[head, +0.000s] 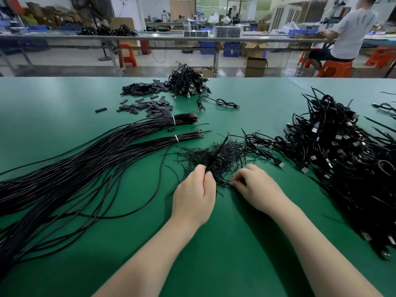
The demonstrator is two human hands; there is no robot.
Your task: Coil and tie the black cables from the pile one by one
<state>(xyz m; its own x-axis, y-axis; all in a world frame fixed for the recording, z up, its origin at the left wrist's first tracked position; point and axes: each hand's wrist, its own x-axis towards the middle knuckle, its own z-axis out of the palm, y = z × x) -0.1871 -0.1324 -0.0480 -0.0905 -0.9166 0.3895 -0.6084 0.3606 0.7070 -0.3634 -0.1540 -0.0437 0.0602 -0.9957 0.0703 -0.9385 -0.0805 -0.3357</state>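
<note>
Green matting covers the worktable (64, 99) from edge to edge, and it is crowded. Long black cables (70, 168) sweep in from the left, two bundles of them cinched with white ties (174, 120) near their bared ends. Far side: a scatter of dark flat sleeves (147, 107), a heap of coiled cables (186, 82), and one coiled cable (225, 102) lying alone just beside it. Right side, a big pile of finished cables (342, 151) with plugs showing. Beyond the table, a workshop: long benches, orange stools (127, 54), cardboard boxes (255, 66), and a seated person in a white shirt (351, 33) at the far right.

Centre stage, a small tangle of thin black twist ties (216, 159). Both forearms reach in from the bottom edge. The left hand (195, 196) sits at the tangle's near edge, back up, fingers curled around a black cable (214, 156) that rises out of its grip across the tangle. The right hand (255, 187) rests just beside it, fingertips pinching a thin strand at the tangle's near edge.
</note>
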